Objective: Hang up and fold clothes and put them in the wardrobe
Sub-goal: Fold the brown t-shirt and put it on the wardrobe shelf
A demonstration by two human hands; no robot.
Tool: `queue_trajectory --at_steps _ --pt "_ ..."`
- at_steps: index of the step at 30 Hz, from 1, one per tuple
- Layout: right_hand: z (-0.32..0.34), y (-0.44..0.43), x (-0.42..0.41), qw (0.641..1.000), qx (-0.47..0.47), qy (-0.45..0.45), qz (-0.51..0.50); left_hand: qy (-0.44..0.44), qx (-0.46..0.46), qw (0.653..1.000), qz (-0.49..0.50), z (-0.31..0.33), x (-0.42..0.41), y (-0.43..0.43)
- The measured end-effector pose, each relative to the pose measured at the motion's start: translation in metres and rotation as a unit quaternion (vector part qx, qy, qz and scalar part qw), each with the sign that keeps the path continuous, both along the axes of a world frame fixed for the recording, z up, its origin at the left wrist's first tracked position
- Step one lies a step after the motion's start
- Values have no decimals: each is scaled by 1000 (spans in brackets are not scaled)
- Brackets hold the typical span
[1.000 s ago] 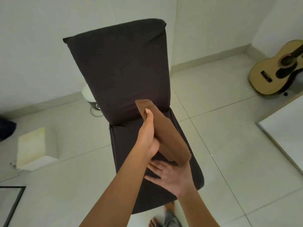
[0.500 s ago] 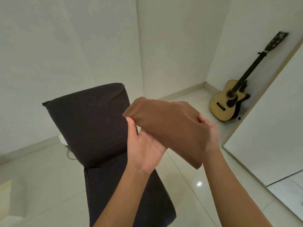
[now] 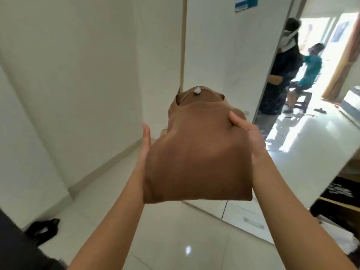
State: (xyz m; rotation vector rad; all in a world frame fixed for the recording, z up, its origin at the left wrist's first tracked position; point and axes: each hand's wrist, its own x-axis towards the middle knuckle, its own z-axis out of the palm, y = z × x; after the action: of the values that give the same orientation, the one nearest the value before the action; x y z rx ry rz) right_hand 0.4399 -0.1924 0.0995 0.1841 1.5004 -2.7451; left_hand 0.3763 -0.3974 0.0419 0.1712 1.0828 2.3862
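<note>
Holding out the folded brown shirt (image 3: 196, 162), right hand (image 3: 247, 133) pinching its edge, left hand (image 3: 144, 151) alongside, fingers hidden underneath.

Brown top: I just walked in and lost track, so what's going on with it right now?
A person holds the folded brown top in the air with both hands. The left hand lies flat against its left edge; the right hand pinches the right edge, thumb on top. It is not put away yet. A white panel, likely the wardrobe, stands beyond it, and dark clothes lie on a shelf at lower right.
</note>
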Motion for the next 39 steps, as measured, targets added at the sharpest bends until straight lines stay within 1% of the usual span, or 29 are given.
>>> queue_trajectory --at_steps 1,3,7,8,10,13,16,19,21,22,24,26,28,32,35,37,39 --pt "0 14 9 999 23 1 -34 14 4 999 -33 -3 -7 17" --pt "-17 60 27 994 21 -17 -107 11 -60 996 -58 -15 -16 63" --pt "-62 149 73 968 -10 -112 -225 -37 -121 976 -179 -52 -6 168" --pt "-70 165 84 960 -6 -131 -248 -44 -123 972 -195 -60 -1 188" --pt "-82 201 107 943 -7 -136 -302 -60 -114 962 -239 -70 11 238" --pt "-93 250 131 913 21 -149 -378 -83 -99 954 -270 -80 24 307" --pt "-94 299 145 876 58 -174 -447 -82 -92 941 -316 -76 34 375" --pt "-91 356 153 850 59 -174 -494 -77 -119 932 -334 -72 33 449" --pt "-88 382 156 846 49 -164 -504 -66 -128 926 -348 -75 25 486" --pt "-87 410 160 842 40 -158 -513 -60 -136 917 -370 -78 23 521" --pt "-83 445 163 836 42 -157 -524 -44 -142 904 -401 -80 18 565" --pt "-81 488 169 823 62 -171 -538 -31 -142 883 -446 -81 18 615" --pt "-77 514 175 821 81 -182 -534 -11 -140 871 -471 -85 18 647" --pt "-84 572 188 802 132 -203 -546 2 -159 855 -493 -98 21 709" --pt "-100 612 193 787 158 -201 -561 -15 -135 868 -478 -109 22 751" --pt "-111 640 194 786 155 -202 -563 -16 -120 878 -462 -114 21 778" --pt "-120 677 192 784 154 -211 -564 -12 -126 885 -448 -121 20 810"
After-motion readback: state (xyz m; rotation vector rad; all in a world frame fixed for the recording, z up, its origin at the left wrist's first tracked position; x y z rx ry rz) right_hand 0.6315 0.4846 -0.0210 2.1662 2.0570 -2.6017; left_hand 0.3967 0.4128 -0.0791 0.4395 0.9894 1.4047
